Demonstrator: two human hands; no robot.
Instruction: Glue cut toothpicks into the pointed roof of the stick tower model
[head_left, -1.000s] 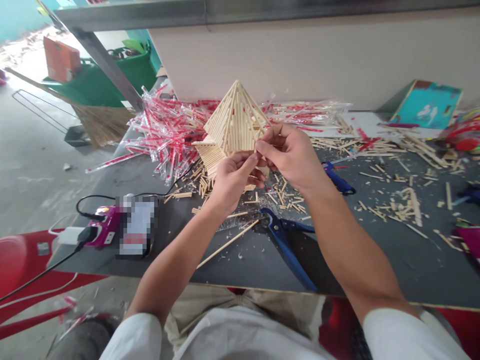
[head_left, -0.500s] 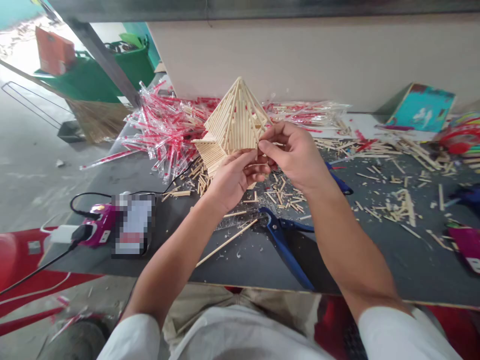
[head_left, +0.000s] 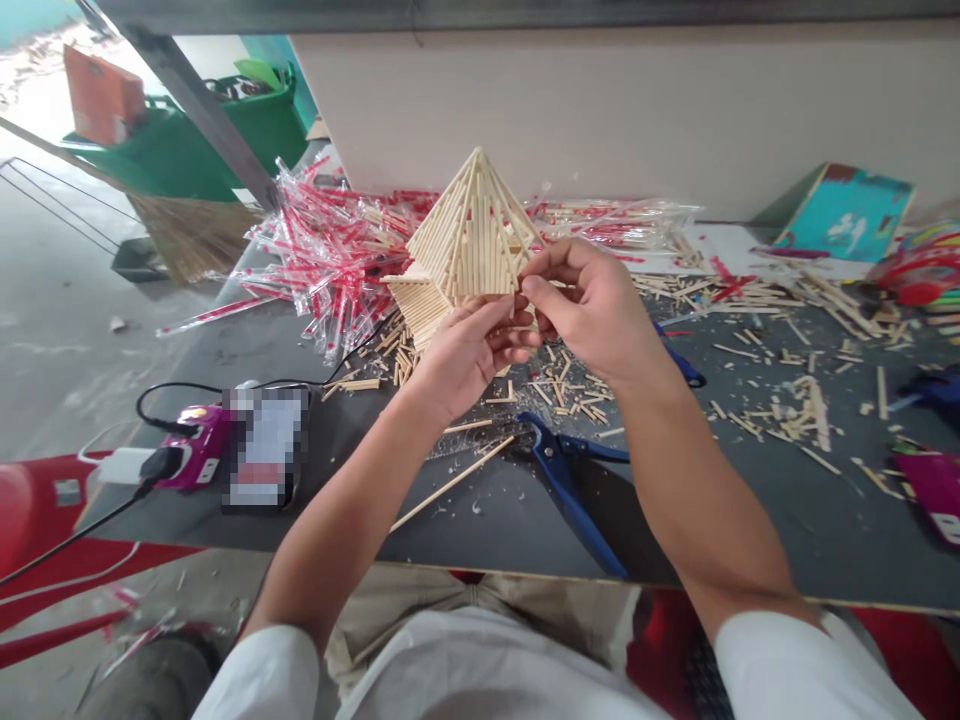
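Observation:
A model house of thin wooden sticks [head_left: 480,235], with a steep pointed roof and a smaller slatted part at its left, is held up above the table. My left hand [head_left: 472,350] grips its lower front edge from below, thumb along the edge and fingers curled under. At the right lower corner of the roof, my right hand [head_left: 592,305] is closed in a pinch, its fingertips touching the corner. Whatever lies between those fingertips is hidden. Below the hands, a blue-handled cutter [head_left: 562,480] lies beside a single long stick [head_left: 454,485].
Cut stick pieces [head_left: 566,390] are scattered over the dark table [head_left: 337,535]. Plastic-wrapped sticks [head_left: 330,260] are heaped at the back left. A phone [head_left: 266,450] and a purple power adapter [head_left: 196,450] with cables lie left. A turquoise box [head_left: 847,215] stands back right.
The right hand's fingertips have shifted very slightly up and right at the roof corner. The left hand still holds the model house in nearly the same place.

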